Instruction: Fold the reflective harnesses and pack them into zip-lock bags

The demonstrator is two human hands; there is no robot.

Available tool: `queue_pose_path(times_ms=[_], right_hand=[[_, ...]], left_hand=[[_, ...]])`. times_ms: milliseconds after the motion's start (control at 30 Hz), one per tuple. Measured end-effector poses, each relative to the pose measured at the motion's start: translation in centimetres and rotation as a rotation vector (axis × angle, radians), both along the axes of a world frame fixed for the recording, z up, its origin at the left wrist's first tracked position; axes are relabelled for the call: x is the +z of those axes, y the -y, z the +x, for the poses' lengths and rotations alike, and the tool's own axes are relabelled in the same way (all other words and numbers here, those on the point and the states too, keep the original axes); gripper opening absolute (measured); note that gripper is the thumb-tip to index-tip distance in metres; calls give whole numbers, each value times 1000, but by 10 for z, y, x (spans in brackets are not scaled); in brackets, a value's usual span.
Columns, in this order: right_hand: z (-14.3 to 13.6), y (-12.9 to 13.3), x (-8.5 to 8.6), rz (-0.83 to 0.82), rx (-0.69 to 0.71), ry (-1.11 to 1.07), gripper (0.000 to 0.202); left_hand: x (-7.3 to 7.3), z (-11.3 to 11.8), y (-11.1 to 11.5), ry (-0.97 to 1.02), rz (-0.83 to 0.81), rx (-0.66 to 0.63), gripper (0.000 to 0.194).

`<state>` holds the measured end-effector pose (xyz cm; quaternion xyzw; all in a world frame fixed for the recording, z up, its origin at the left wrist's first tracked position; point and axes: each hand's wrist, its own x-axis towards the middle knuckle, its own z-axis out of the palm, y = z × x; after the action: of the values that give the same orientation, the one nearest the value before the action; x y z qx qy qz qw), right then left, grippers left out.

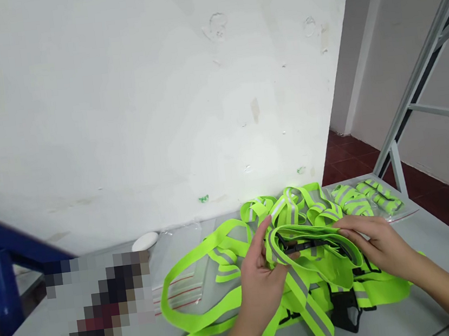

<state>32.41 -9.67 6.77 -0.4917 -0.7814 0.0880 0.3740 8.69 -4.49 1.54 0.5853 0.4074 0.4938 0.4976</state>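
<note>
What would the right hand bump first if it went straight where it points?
Beyond the bright green, grey-striped fabric strap the right hand holds, probably the left hand; depth is unclear.

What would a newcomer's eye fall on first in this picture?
Likely the bright yellow-green straps, heaped on the grey table before the white wall. Over them, the left hand and right hand hold a looped strap. A blue frame also shows at far left.

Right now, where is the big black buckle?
The black buckle is low in the head view, right of centre, among green straps, below the looped strap held between the left hand and right hand.
</note>
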Motion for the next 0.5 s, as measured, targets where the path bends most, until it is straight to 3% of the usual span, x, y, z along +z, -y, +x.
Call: queue_pose_path(times_ms=[133,300,500], right_hand=[[-3,10,1,-196,-31,-6,30],[-15,15,6,-175,-46,154,55],[-29,8,13,-152,29,211,38]], left_hand=[[8,0,-3,23,-17,-8,68],[12,1,-5,23,-21,38,59],[1,2,-1,62,-37,-1,59]])
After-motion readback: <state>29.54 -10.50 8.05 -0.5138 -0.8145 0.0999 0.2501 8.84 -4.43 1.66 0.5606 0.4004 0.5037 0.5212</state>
